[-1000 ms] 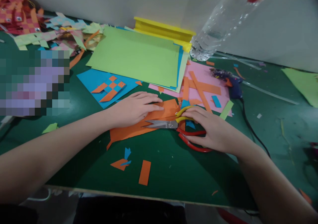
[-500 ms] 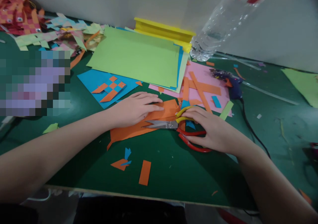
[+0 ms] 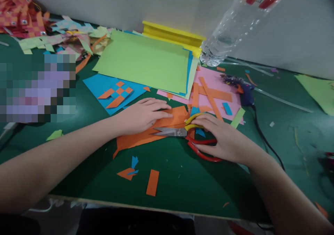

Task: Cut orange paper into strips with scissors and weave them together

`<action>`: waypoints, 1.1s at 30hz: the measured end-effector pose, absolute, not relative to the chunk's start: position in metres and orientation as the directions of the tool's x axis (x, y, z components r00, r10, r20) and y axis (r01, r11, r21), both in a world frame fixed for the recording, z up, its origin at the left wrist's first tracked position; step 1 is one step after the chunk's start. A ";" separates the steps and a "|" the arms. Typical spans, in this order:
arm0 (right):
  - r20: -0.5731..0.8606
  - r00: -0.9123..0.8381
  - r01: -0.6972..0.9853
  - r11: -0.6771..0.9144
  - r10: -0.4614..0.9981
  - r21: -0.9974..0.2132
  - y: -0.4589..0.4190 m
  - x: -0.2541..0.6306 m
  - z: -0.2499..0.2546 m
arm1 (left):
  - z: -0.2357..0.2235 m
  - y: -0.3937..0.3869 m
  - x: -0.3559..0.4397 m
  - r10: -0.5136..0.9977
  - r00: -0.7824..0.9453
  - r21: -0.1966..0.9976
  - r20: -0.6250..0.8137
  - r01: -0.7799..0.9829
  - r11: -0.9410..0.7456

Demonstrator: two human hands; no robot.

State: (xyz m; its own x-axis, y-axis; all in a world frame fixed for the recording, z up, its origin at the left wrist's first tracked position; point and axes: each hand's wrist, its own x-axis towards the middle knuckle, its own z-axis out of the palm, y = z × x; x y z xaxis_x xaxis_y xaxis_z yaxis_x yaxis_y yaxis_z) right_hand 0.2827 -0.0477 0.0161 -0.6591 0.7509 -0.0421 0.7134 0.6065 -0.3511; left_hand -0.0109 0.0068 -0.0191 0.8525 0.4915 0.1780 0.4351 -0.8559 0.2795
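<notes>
My left hand (image 3: 142,115) lies flat, fingers stretched out, pressing an orange paper sheet (image 3: 146,136) onto the green table (image 3: 182,179). My right hand (image 3: 224,139) rests over the red and yellow handles of a pair of scissors (image 3: 182,133), fingers curled around them. The scissors lie on the table with their blades closed, pointing left across the orange sheet. Small orange and blue offcuts (image 3: 152,182) lie in front of the sheet.
A stack of green, blue and yellow paper (image 3: 146,61) lies behind my hands, beside a pink sheet with orange strips (image 3: 214,92). A blue-orange woven piece (image 3: 117,92) sits on blue paper. A clear plastic bottle (image 3: 229,30), a glue gun (image 3: 241,85) with its cord, and woven paper scraps (image 3: 52,33) surround them.
Both hands and the scissors stay where they were. Only the view has shifted slightly.
</notes>
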 end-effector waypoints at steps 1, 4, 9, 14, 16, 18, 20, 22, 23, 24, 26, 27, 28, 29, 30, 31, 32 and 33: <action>-0.044 -0.658 0.716 0.606 0.752 -0.346 -0.048 0.283 0.016 | -0.019 0.007 -0.011 0.491 0.853 0.281 0.178 0.434 -0.856; -0.049 -0.657 0.720 0.607 0.752 -0.338 -0.048 0.283 0.015 | -0.019 0.007 -0.010 0.494 0.851 0.284 0.180 0.436 -0.854; -0.045 -0.645 0.731 0.599 0.763 -0.325 -0.051 0.280 0.014 | -0.020 0.007 -0.010 0.486 0.854 0.266 0.185 0.433 -0.861; -0.043 -0.622 0.748 0.577 0.782 -0.328 -0.054 0.273 0.015 | -0.024 0.008 -0.012 0.467 0.861 0.243 0.201 0.418 -0.875; -0.038 -0.624 0.745 0.580 0.780 -0.329 -0.055 0.272 0.015 | -0.024 0.008 -0.012 0.470 0.860 0.247 0.199 0.420 -0.873; -0.037 -0.630 0.743 0.589 0.776 -0.318 -0.055 0.273 0.014 | -0.024 0.008 -0.012 0.479 0.855 0.259 0.198 0.426 -0.867; -0.038 -0.638 0.741 0.600 0.769 -0.301 -0.054 0.274 0.013 | -0.023 0.008 -0.011 0.484 0.852 0.264 0.199 0.429 -0.864; -0.035 -0.645 0.739 0.611 0.764 -0.283 -0.054 0.276 0.013 | -0.022 0.008 -0.011 0.483 0.852 0.262 0.201 0.429 -0.865; -0.030 -0.648 0.737 0.617 0.761 -0.276 -0.054 0.277 0.013 | -0.022 0.008 -0.011 0.482 0.853 0.261 0.202 0.427 -0.866; -0.025 -0.650 0.735 0.621 0.759 -0.271 -0.054 0.278 0.013 | -0.022 0.008 -0.011 0.482 0.852 0.262 0.203 0.427 -0.865; -0.018 -0.655 0.732 0.628 0.755 -0.265 -0.054 0.279 0.013 | -0.021 0.008 -0.011 0.484 0.852 0.263 0.200 0.429 -0.864; -0.016 -0.658 0.729 0.632 0.753 -0.265 -0.054 0.279 0.014 | -0.021 0.008 -0.011 0.486 0.852 0.262 0.197 0.431 -0.863; -0.017 -0.662 0.725 0.635 0.749 -0.265 -0.054 0.279 0.014 | -0.021 0.008 -0.011 0.487 0.852 0.261 0.193 0.434 -0.862; -0.018 -0.665 0.722 0.638 0.746 -0.267 -0.054 0.279 0.014 | -0.021 0.008 -0.011 0.489 0.851 0.260 0.190 0.436 -0.861; -0.021 -0.669 0.720 0.640 0.743 -0.270 -0.053 0.280 0.015 | -0.020 0.008 -0.011 0.490 0.852 0.259 0.187 0.438 -0.861; -0.024 -0.671 0.717 0.640 0.741 -0.275 -0.053 0.280 0.015 | -0.020 0.008 -0.011 0.490 0.851 0.257 0.187 0.439 -0.861; -0.026 -0.672 0.716 0.640 0.740 -0.280 -0.053 0.279 0.015 | -0.020 0.008 -0.011 0.490 0.851 0.256 0.187 0.439 -0.861; -0.028 -0.671 0.716 0.637 0.741 -0.286 -0.053 0.279 0.015 | -0.020 0.007 -0.011 0.490 0.851 0.256 0.188 0.439 -0.861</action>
